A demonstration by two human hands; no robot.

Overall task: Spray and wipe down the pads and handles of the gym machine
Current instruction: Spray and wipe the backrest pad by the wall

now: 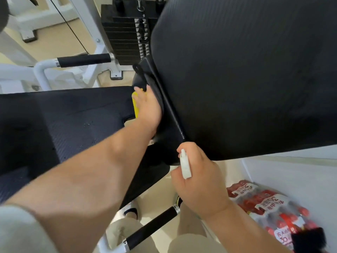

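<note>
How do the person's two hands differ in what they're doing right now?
The left hand lies flat, pressing a yellow cloth at the edge of the seat pad; the right hand is curled round a white spray bottle. The left hand reaches farther out; the right hand is nearer the body, just under the back pad. Both are bare.

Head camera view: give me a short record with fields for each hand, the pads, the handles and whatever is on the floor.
left grip: hand presses yellow cloth at the seat pad's rear edge, by the back pad
right grip: hand holds white spray bottle, nozzle toward the back pad
seat surface: a few droplets
handles: far handle and near handle, both untouched
floor: pack of red-labelled bottles at right
</note>
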